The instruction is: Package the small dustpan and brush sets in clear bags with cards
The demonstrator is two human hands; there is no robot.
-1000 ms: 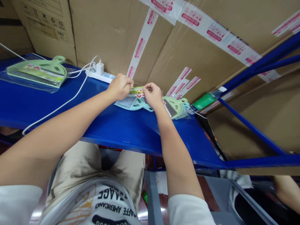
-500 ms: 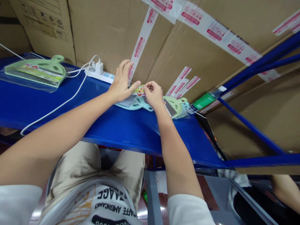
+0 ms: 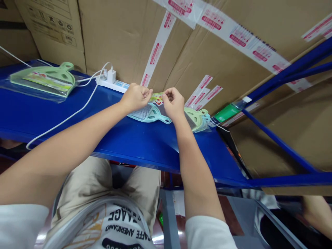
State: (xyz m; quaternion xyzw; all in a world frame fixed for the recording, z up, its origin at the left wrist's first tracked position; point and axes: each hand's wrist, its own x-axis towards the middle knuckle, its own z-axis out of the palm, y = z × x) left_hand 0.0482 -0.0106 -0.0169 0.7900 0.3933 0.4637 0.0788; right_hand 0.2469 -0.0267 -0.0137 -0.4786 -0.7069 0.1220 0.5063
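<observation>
A small yellow-green printed card with red figures (image 3: 157,98) is stretched between my two hands, just above the shelf. My left hand (image 3: 136,98) is closed, its thumb and fingers pinched at the card's left end. At the right end, my right hand (image 3: 174,103) grips the card between thumb and fingertips. Below them lies a light blue dustpan-and-brush set (image 3: 155,114), partly covered by my hands. Beside my right wrist a light green dustpan set (image 3: 198,117) rests on the blue shelf (image 3: 135,138), with some blue showing at its handle end.
At far left lies a green dustpan set in clear plastic (image 3: 46,77). A white power strip (image 3: 121,86) with a plug and a loose white cable (image 3: 75,112) is near it. A green-labelled bottle (image 3: 228,112) leans at right. Cardboard boxes (image 3: 116,38) wall the back. Another person's arm (image 3: 317,212) shows lower right.
My left hand has gone from open with raised fingers to a closed pinch at the card's left end. My right hand keeps its pinch, nearly in place.
</observation>
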